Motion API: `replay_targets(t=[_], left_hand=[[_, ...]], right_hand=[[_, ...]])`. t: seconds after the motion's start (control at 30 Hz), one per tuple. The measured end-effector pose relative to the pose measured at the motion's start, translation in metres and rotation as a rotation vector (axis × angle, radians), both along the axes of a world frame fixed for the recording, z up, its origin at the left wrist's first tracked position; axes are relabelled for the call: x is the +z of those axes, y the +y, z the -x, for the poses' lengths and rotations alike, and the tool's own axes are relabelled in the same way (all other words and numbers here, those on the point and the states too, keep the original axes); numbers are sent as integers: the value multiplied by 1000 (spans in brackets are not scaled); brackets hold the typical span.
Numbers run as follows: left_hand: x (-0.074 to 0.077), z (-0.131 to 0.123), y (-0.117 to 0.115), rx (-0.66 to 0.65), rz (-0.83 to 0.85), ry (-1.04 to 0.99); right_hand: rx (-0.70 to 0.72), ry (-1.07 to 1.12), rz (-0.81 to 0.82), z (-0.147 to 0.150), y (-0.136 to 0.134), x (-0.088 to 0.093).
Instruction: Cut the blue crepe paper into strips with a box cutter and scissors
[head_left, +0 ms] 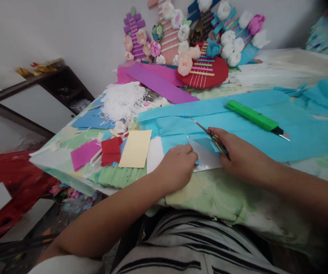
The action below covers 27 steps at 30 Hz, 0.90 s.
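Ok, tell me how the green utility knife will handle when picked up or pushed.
The green utility knife should feel stiff, given its straight, solid-looking shape. It seems unlikely to roll, since it looks long and flattish. Pushed, it might snag the thin blue paper beneath, as its blade is out.

Scissors [209,134] partly hidden, red sheeting [24,165] cropped (left)

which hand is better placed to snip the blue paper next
Probably the right hand: it holds the scissors, tips over the blue paper, while the left hand holds no scissors.
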<state>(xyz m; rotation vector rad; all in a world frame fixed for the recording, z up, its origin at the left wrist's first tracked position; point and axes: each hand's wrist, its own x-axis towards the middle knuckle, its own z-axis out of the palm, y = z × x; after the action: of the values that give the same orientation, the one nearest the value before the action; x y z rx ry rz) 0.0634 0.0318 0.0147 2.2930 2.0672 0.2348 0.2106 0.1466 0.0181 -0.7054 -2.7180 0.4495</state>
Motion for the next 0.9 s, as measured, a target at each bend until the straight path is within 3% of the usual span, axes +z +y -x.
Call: replay_targets(t=[0.57,0.9], left_hand=[[0,1,2,73,12,-34],[-3,-3,1,93,-6,62]], right_hand=[[-46,37,87,-1,10,9],[-68,53,77,-4,12,5]])
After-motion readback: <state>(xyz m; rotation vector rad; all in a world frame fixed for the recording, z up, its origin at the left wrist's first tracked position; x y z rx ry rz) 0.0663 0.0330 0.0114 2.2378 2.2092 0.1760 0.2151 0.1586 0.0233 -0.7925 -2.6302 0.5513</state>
